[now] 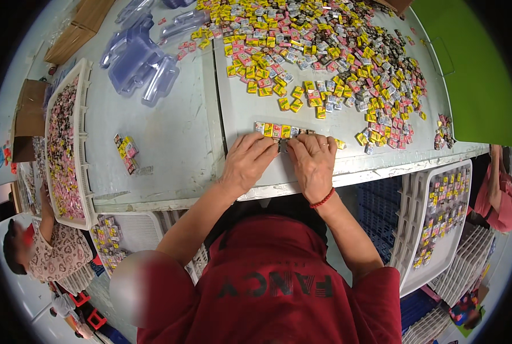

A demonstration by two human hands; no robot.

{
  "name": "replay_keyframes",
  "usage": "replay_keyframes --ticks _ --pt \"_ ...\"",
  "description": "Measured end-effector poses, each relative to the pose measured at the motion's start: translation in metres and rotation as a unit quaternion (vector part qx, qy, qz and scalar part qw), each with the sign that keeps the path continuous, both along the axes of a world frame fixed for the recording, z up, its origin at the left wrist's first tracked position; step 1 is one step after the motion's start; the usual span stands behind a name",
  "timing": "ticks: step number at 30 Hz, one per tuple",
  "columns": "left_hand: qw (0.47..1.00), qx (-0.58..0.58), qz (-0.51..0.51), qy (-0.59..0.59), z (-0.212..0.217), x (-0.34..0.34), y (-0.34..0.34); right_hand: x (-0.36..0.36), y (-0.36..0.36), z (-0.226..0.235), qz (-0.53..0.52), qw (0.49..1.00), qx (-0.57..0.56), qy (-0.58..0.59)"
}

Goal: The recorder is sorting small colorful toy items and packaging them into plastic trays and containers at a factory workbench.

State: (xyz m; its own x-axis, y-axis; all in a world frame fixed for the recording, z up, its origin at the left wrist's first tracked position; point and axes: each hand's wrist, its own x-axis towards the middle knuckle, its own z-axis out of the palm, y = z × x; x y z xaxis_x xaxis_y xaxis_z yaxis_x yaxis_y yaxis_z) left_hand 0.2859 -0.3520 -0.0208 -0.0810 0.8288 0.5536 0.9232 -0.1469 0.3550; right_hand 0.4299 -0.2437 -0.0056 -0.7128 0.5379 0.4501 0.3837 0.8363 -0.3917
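A short row of small candy-sized boxes (276,130), yellow, pink and white, lies straight on the table just beyond my fingertips. My left hand (248,163) rests near the table's front edge, its fingers bent and pressed together. Close beside it my right hand (313,166), with a red bracelet at the wrist, is also closed in a pinch. Between the two sets of fingertips a small dark box (283,144) shows in part. The fingers cover the rest of it. One yellow box (340,144) lies by the right hand's outer side.
A large heap of similar boxes (324,51) spreads over the far table. Clear plastic trays (141,63) lie at the far left, with a small cluster of boxes (126,152) nearer. White crates (85,137) stand left and right (406,252). Other people (61,246) are at both sides.
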Motion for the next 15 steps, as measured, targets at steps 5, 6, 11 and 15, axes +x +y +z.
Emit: replay_keyframes --ticks 5,6,11,15 --pt "1.0 -0.013 -0.006 0.016 0.01 -0.002 0.003 0.004 -0.007 -0.004 0.009 1.0 0.001 -0.005" --pt "0.999 -0.024 -0.02 0.012 0.011 -0.004 0.005 0.004 -0.007 -0.006 0.001 1.0 0.011 -0.006" --pt "0.997 -0.056 -0.031 0.034 0.013 -0.006 0.005 0.006 -0.013 -0.005 -0.009 1.0 0.004 -0.02" --pt "1.0 -0.01 0.008 0.014 0.005 0.002 0.007 0.006 -0.02 -0.003 -0.016 1.0 0.003 -0.019"
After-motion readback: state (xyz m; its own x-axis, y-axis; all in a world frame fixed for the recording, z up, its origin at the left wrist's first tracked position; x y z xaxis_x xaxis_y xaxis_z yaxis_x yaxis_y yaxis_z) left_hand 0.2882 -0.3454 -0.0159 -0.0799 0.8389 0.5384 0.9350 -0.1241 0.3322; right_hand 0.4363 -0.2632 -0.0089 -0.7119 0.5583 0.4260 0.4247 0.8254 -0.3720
